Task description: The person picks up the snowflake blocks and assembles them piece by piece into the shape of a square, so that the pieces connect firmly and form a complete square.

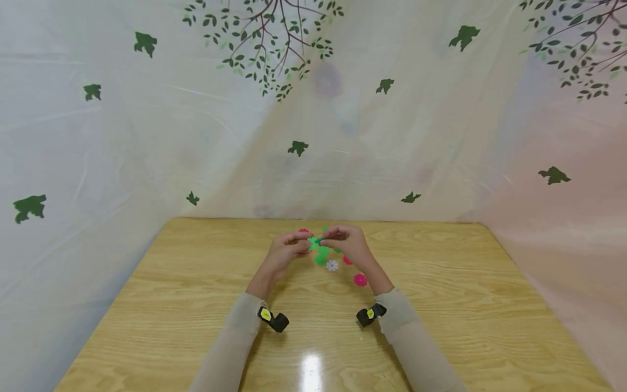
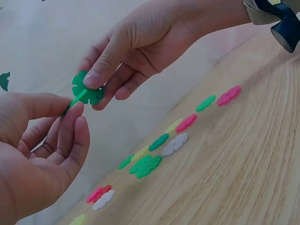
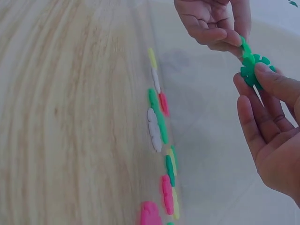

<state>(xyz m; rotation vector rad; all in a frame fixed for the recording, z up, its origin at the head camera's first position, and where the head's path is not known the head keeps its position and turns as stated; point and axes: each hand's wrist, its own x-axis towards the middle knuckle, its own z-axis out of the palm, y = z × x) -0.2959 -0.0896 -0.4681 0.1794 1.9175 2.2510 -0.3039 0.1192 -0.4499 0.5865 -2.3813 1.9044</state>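
Above the far part of the table, my left hand (image 1: pixel 283 251) pinches a light green flower-shaped disc (image 2: pixel 78 97), seen nearly edge-on in the left wrist view. My right hand (image 1: pixel 349 243) holds a darker green notched flower disc (image 2: pixel 95 97) between thumb and fingers. The two discs meet at right angles at their rims; whether their slots are fully engaged cannot be told. Below the hands lie loose flower discs, among them a green one (image 2: pixel 146 166), a white one (image 1: pixel 332 265) and a pink one (image 1: pixel 360 280).
More green, yellow, white and pink discs (image 3: pixel 167 194) are scattered on the wood-grain table (image 1: pixel 196 294) beneath the hands. A pale cloth backdrop (image 1: pixel 235 163) with leaf prints rises behind the table's far edge. Each wrist wears a black camera band (image 1: pixel 274 319).
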